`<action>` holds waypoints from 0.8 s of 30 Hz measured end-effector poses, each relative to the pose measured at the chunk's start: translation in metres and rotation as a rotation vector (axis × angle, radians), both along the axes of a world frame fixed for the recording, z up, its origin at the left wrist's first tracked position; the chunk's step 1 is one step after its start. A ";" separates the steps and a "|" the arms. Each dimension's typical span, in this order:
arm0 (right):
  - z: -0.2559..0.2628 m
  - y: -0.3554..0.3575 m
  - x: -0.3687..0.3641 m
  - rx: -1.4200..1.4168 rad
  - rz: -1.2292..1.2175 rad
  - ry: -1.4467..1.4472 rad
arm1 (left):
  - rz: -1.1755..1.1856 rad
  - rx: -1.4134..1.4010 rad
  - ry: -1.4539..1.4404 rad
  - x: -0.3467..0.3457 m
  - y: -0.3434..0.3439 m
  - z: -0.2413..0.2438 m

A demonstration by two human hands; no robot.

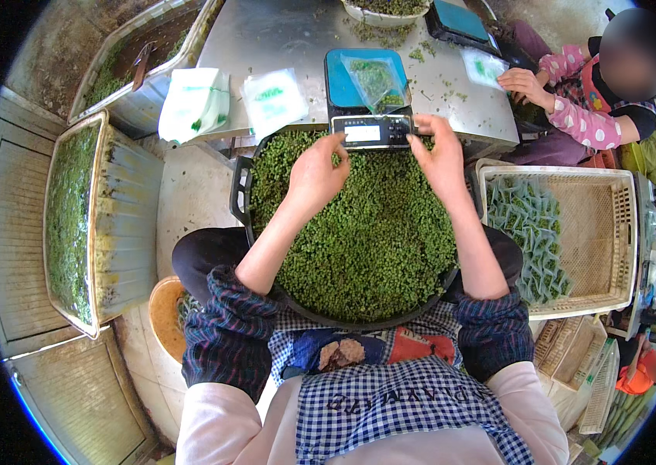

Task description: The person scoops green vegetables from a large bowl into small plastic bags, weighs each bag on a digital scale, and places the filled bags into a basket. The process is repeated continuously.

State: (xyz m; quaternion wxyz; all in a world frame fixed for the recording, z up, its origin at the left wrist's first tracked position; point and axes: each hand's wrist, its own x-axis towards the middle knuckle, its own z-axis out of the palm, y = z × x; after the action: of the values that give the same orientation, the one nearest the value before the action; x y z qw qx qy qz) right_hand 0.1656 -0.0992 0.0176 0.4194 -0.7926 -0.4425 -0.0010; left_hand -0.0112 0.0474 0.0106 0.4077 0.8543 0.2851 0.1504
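A digital scale with a blue plate [337,81] stands at the metal table's near edge. On it lies a clear plastic bag [373,81] partly filled with green bead-like sprigs. My left hand [319,168] touches the left end of the scale's display panel, fingers bent, holding nothing. At the panel's right end is my right hand [438,154], its fingers apart and empty. Below both hands, a black round tub [241,192] full of the green sprigs [363,244] rests at my lap. Flat printed plastic bags [274,99] lie left of the scale, beside a thicker stack [195,104].
A white plastic crate [601,232] with rows of filled bags stands right. Bins of greens [69,221] stand left, near an orange bucket [165,317]. Across the table's right end a co-worker's hand [522,84] touches a bag by a second scale [461,23].
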 end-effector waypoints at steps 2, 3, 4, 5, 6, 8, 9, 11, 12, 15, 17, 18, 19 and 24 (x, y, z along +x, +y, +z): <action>-0.021 -0.010 -0.009 0.029 0.008 0.068 | -0.046 -0.048 0.021 -0.011 -0.006 -0.005; -0.025 -0.011 -0.014 0.024 0.004 0.078 | -0.047 -0.046 0.026 -0.014 -0.008 -0.007; -0.028 -0.012 -0.017 0.043 -0.010 0.093 | -0.048 -0.043 0.031 -0.016 -0.010 -0.007; -0.030 -0.012 -0.019 0.063 -0.024 0.108 | -0.049 -0.040 0.036 -0.017 -0.011 -0.009; -0.028 -0.010 -0.021 0.058 -0.017 0.105 | -0.039 -0.028 0.012 -0.017 -0.012 -0.011; -0.022 -0.006 -0.024 0.048 -0.003 0.101 | -0.048 -0.020 0.013 -0.017 -0.012 -0.014; -0.021 -0.006 -0.024 0.044 -0.009 0.094 | -0.055 -0.018 0.013 -0.016 -0.014 -0.014; -0.021 -0.004 -0.023 0.036 -0.020 0.080 | -0.073 0.003 -0.003 -0.014 -0.015 -0.017; -0.022 -0.004 -0.023 0.034 -0.021 0.079 | -0.082 0.014 -0.007 -0.014 -0.016 -0.017; -0.023 -0.005 -0.023 0.030 -0.024 0.078 | -0.092 0.003 0.034 -0.015 -0.018 -0.015; -0.023 -0.005 -0.023 0.031 -0.023 0.081 | -0.095 0.012 0.045 -0.015 -0.018 -0.016; -0.023 -0.005 -0.023 0.032 -0.029 0.082 | -0.095 0.018 0.050 -0.015 -0.018 -0.015; -0.024 -0.004 -0.023 0.032 -0.034 0.083 | -0.096 0.020 0.046 -0.016 -0.018 -0.016; -0.016 -0.003 -0.029 -0.012 -0.062 0.130 | -0.087 -0.041 0.059 -0.021 -0.017 -0.013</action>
State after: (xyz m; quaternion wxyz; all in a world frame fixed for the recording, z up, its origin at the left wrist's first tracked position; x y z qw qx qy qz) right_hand 0.1366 -0.1019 0.0016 0.4421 -0.8069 -0.3897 0.0402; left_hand -0.0320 0.0300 -0.0026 0.4225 0.8615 0.2627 0.1012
